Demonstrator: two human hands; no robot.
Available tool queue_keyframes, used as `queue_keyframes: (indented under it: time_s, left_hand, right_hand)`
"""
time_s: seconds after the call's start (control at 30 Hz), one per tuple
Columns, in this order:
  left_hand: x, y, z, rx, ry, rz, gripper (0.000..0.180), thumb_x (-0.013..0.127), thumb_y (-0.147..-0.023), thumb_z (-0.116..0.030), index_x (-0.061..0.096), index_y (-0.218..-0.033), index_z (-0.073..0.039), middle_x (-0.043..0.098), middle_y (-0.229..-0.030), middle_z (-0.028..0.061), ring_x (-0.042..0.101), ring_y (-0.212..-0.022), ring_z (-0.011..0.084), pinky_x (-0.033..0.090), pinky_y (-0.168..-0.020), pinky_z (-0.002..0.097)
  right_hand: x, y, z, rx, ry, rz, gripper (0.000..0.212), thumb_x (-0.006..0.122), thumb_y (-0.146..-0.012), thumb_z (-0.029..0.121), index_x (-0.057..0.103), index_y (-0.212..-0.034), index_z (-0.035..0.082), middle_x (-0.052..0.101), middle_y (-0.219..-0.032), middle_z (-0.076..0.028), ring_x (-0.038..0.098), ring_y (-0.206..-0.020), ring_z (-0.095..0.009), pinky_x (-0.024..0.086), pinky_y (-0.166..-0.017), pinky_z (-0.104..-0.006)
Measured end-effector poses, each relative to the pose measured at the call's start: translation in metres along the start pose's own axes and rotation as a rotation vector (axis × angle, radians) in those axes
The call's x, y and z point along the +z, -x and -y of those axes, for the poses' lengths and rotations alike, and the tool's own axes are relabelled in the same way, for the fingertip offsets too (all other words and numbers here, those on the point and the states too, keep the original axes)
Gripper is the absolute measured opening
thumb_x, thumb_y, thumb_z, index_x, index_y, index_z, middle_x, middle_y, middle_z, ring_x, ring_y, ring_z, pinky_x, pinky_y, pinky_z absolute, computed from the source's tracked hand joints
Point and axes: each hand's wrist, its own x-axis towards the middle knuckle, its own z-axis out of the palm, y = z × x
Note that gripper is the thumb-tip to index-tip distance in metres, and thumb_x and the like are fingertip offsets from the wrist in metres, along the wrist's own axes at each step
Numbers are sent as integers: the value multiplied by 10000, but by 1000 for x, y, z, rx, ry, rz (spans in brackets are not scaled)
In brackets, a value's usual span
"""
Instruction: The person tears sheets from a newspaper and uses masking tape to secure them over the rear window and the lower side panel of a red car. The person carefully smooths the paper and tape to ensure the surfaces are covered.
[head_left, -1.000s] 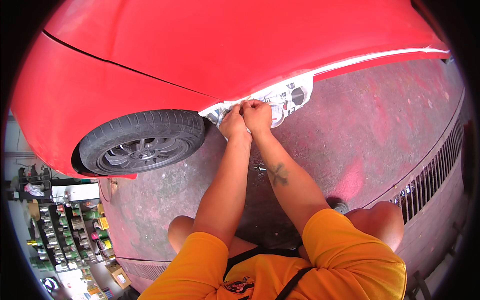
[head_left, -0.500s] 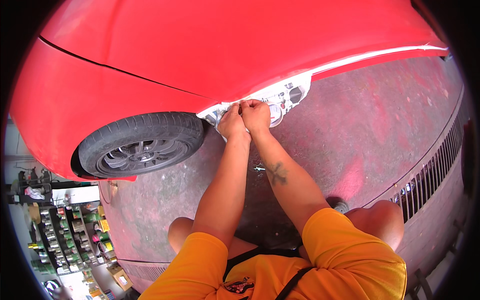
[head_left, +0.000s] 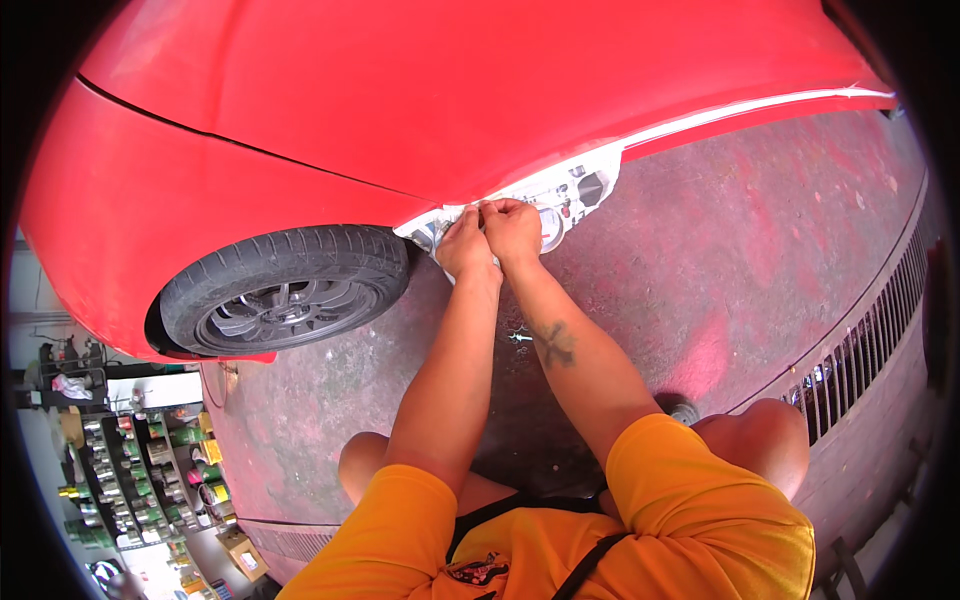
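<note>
A printed white paper sheet runs along the lower edge of a red car body, just behind the wheel. Both my hands are side by side at the sheet's upper edge, where it meets the red panel. My left hand is closed, its thumb and fingers pinching the sheet's edge. Touching it, my right hand is pinched on the same edge. The fingertips partly hide what lies between them. To the right, a white strip continues along the car's lower edge.
A black tire with a grey rim stands to the left of my hands. Below lies a stained concrete floor, with a small greenish object on it. A slotted drain grate crosses the right side. Shelves with cans stand at lower left.
Both hands stay pinched at the same place on the sheet. The view has shifted very slightly; nothing else visibly differs.
</note>
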Motion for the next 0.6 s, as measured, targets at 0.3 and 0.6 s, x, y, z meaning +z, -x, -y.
queue_keyframes:
  time_s: [0.3, 0.6]
  left_hand:
    - [-43, 9, -8, 40, -225, 225, 334, 648, -1051, -123, 682, -1345, 34, 751, -1228, 122, 716, -1048, 207, 536, -944, 350]
    - [-53, 19, -35, 1135, -1546, 325, 612, 709, -881, -150, 615, -1484, -108, 754, -1115, 176, 735, -982, 372, 589, -860, 504]
  right_hand:
    - [11, -6, -11, -55, -137, -41, 243, 776, -962, 210, 772, -827, 7, 732, -698, -72, 639, -618, -144, 506, -621, -356]
    - [9, -10, -13, 12, -126, -1, 246, 776, -947, 322, 793, -851, 96, 786, -801, -78, 748, -761, -256, 552, -842, -444]
